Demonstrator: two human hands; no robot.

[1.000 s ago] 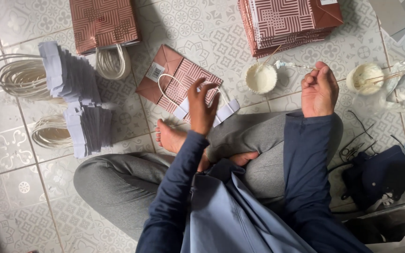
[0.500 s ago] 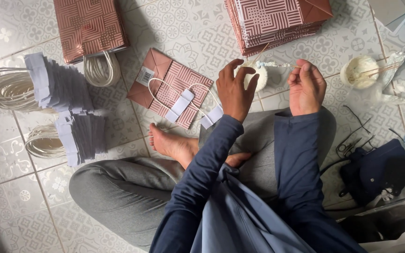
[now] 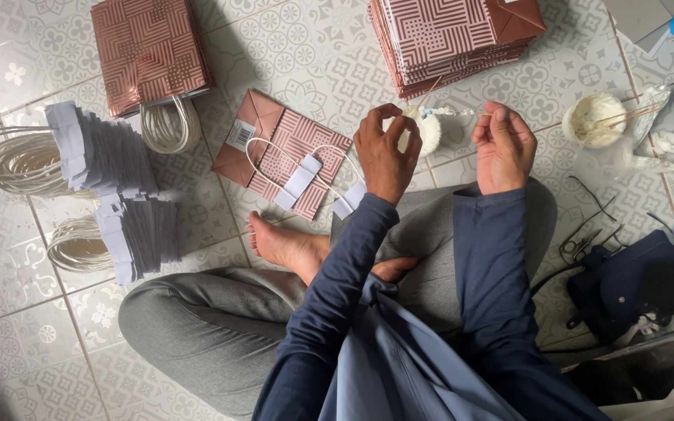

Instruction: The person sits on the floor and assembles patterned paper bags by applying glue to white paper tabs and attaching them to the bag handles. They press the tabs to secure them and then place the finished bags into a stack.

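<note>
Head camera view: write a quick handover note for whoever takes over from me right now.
Left hand: raised, fingers pinched at the small white glue cup.
Right hand: pinches a thin wooden stick with a white glob near its far end, held level over the floor.
Flat rose patterned paper bag lies before the foot, two white cord handles with white paper tabs resting on it.
Done pile: one standing bag top left.
Left: stack of flat bags, bundles of tabbed handles.

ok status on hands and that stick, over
Left hand pinching thin stick over small white pot. Right hand pinching other end. Nothing in the way.
</note>
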